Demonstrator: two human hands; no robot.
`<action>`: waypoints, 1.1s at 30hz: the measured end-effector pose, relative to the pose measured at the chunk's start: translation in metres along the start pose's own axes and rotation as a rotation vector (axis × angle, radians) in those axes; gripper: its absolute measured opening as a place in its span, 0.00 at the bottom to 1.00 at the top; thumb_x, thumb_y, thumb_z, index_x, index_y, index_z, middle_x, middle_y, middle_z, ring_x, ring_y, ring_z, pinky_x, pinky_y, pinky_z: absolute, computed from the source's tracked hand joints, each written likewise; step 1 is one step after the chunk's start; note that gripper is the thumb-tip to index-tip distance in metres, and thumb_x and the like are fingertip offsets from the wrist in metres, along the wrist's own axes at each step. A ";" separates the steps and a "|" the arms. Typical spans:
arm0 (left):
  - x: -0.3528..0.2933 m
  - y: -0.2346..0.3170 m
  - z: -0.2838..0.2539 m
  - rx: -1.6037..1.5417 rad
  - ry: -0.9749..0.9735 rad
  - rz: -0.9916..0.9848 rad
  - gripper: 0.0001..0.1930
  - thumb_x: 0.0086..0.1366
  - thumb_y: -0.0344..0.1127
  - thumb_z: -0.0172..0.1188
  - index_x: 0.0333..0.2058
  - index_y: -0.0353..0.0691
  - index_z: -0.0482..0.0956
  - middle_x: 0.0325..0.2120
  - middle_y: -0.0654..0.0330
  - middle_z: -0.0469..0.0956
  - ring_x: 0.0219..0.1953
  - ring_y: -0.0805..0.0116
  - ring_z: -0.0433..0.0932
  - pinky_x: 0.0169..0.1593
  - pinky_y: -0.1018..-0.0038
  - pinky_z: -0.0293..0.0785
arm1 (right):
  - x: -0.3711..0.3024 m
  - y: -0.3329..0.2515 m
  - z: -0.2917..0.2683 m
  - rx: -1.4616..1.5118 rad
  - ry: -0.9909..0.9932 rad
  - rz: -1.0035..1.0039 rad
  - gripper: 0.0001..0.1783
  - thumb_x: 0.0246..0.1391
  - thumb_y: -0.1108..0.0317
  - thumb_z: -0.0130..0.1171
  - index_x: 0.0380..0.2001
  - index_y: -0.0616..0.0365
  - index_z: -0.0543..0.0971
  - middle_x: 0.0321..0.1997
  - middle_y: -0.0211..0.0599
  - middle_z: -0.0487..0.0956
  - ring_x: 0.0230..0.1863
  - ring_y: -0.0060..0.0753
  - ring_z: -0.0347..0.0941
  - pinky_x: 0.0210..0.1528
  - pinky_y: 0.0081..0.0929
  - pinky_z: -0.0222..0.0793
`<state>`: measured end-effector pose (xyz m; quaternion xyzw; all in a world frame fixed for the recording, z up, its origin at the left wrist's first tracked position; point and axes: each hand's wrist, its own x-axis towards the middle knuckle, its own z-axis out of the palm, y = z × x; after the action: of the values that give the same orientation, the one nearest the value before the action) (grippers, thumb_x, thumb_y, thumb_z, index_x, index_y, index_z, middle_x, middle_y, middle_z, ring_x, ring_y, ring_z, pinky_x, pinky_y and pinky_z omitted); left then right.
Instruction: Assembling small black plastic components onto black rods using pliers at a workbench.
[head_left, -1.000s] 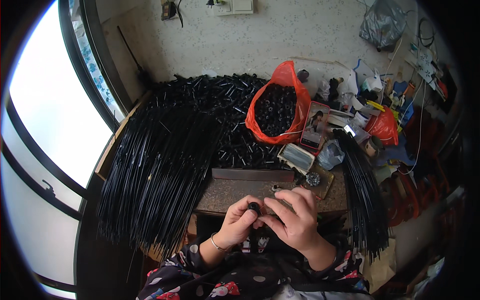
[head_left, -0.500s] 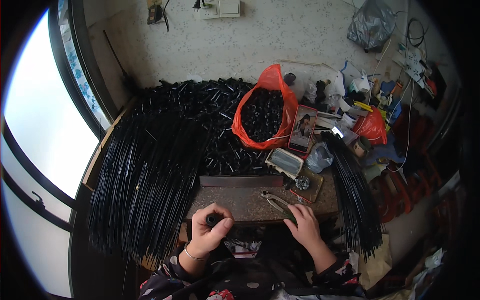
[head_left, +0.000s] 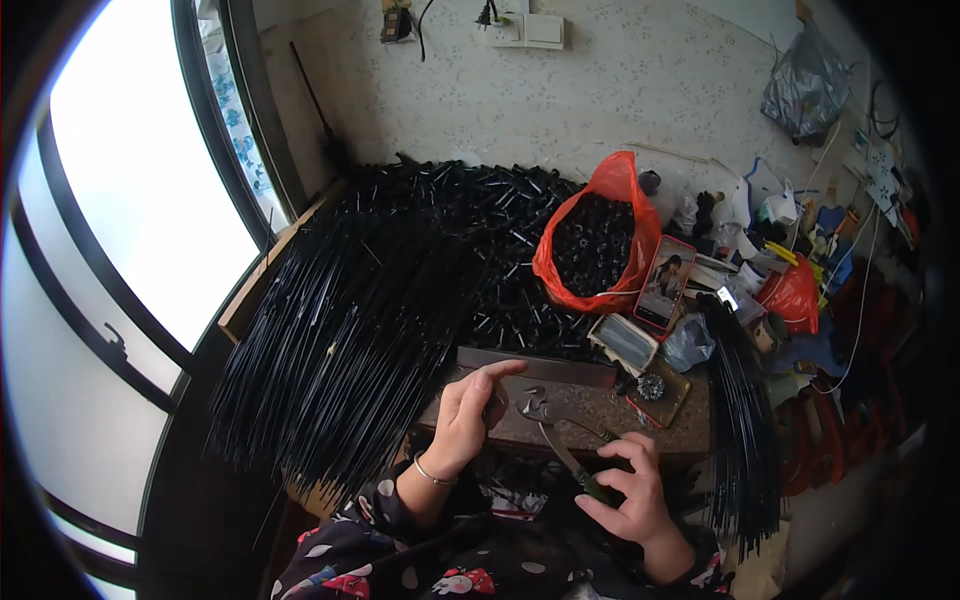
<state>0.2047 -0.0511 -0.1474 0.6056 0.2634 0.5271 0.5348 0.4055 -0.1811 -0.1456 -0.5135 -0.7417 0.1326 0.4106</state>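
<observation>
My left hand [head_left: 462,418] is curled just above the table's front edge, its index finger reaching to the right. A short black tube [head_left: 494,409] is in its grip, mostly hidden by the fingers. My right hand [head_left: 637,492] holds a pair of pliers [head_left: 566,452] by the grips, one of them green, with the handles spread apart. The plier jaws point up and left, a little to the right of my left hand's fingers. Behind both hands, a dark flat bar [head_left: 540,366] lies across the brown tabletop [head_left: 677,424].
Long thin black rods [head_left: 340,340] cover the left side; a smaller rod bundle [head_left: 742,420] hangs at right. Short black tubes [head_left: 450,195] are heaped behind. A red plastic bag [head_left: 549,262] holds black parts, beside a phone [head_left: 664,285], a small tray [head_left: 626,343] and a spiky silvery piece [head_left: 650,387].
My right hand has lifted the pliers off the tabletop and opened their handles. My left hand has turned, stretching its index finger rightward. The view has shifted, moving the scene right.
</observation>
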 end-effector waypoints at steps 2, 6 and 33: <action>-0.002 0.000 0.004 -0.031 0.018 0.017 0.24 0.67 0.45 0.36 0.44 0.29 0.73 0.16 0.68 0.67 0.16 0.83 0.60 0.22 0.87 0.54 | 0.006 -0.019 -0.010 -0.398 0.055 -0.147 0.12 0.26 0.65 0.68 0.18 0.55 0.77 0.40 0.33 0.70 0.49 0.48 0.60 0.48 0.42 0.54; -0.005 -0.005 0.004 -0.013 0.077 0.053 0.24 0.66 0.45 0.38 0.44 0.28 0.73 0.17 0.68 0.68 0.17 0.83 0.62 0.23 0.87 0.55 | 0.010 -0.026 -0.016 -0.554 0.055 -0.211 0.12 0.27 0.68 0.67 0.20 0.58 0.77 0.40 0.30 0.72 0.47 0.45 0.63 0.44 0.39 0.59; -0.009 0.003 -0.001 -0.086 0.060 0.088 0.23 0.67 0.44 0.38 0.42 0.31 0.75 0.13 0.71 0.62 0.16 0.85 0.58 0.21 0.86 0.52 | 0.021 -0.030 -0.020 -0.418 -0.048 -0.233 0.12 0.27 0.71 0.66 0.20 0.59 0.75 0.41 0.30 0.72 0.44 0.46 0.64 0.45 0.40 0.61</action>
<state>0.2006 -0.0597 -0.1483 0.5769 0.2295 0.5789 0.5286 0.3980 -0.1803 -0.1047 -0.4950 -0.8168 -0.0599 0.2900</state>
